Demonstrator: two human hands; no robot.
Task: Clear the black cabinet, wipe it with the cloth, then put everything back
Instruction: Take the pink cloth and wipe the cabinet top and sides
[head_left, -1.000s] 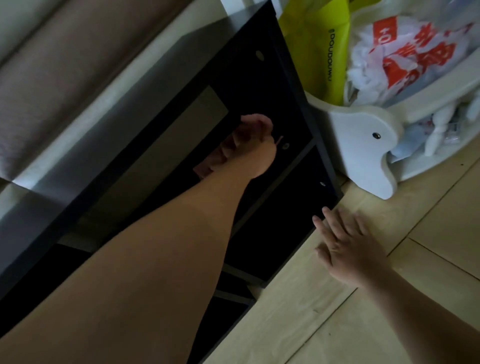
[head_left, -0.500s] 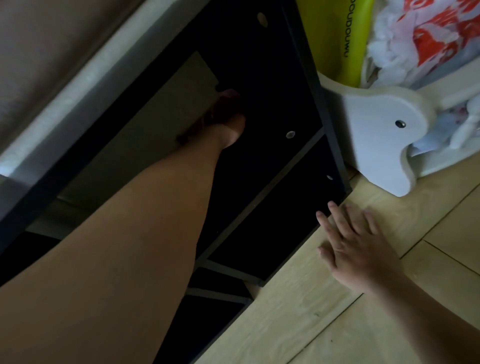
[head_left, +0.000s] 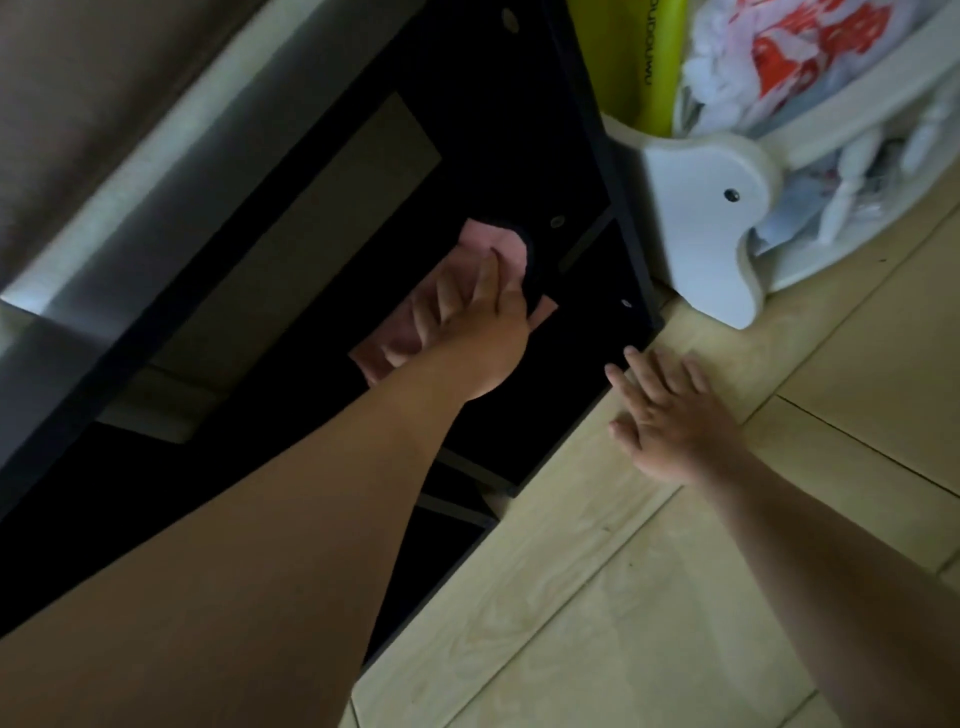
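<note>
While the left hand (head_left: 467, 332) reaches into the black cabinet (head_left: 493, 130), it presses the pink cloth (head_left: 498, 247) against a dark inner surface, close to the middle of the view and a little toward 12 o'clock; its fingers (head_left: 485, 278) lie spread and nearly straight on top of the cloth, not curled round it; pink folds show beyond the fingertips at 12 o'clock, at the hand's 3 o'clock side and under the knuckles at 9 o'clock. A small round fitting (head_left: 557, 221) sits in the dark panel just beside the cloth, at 1 o'clock from it. The right hand (head_left: 670, 415) rests palm down on the pale wooden floor (head_left: 597, 597), at 3 to 4 o'clock from the centre; its fingers are straight and slightly apart, the tips just beside the cabinet's front edge; whether they touch it I cannot tell. At 1 to 2 o'clock a white rack (head_left: 696, 228) stands against the cabinet's side; it holds a yellow-green bag (head_left: 639, 62) and a white-and-red plastic bag (head_left: 779, 57). The view is somewhat blurred.
</note>
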